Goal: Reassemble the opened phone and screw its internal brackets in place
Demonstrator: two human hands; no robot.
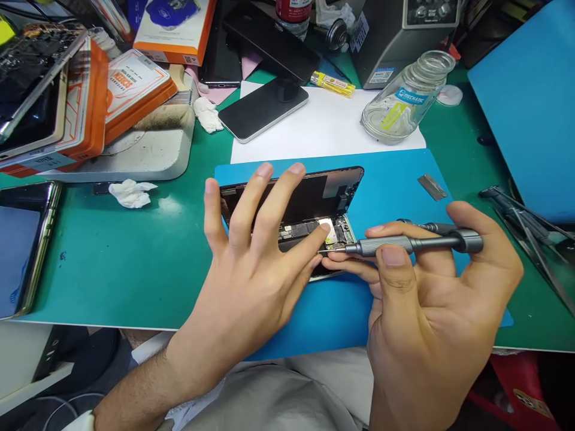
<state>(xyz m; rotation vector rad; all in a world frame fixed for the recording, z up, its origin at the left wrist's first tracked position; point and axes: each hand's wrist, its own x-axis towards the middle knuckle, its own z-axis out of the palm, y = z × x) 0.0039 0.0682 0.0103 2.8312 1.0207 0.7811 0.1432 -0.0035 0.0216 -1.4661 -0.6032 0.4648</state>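
An opened phone (335,228) lies on the blue mat, its inner parts exposed and its screen (314,194) raised at an angle. Over it spreads my left hand (251,269), with the raised fingertips at the screen's upper edge. The index finger presses on the inner parts, and the thumb is close beside the screwdriver's tip. My right hand (431,299) grips a grey precision screwdriver (386,246) between thumb and fingers, its tail against the index finger. The bit reaches the phone's near edge. Behind it, a second dark tool (433,227) shows partly at the fingers.
The blue mat (327,323) lies on a green table. Behind stand a glass jar (406,99) and a black phone (265,111). Tweezers (534,233) lie at right, a small metal piece (432,187) nearer. Orange boxes (139,90) and another phone (27,251) occupy the left.
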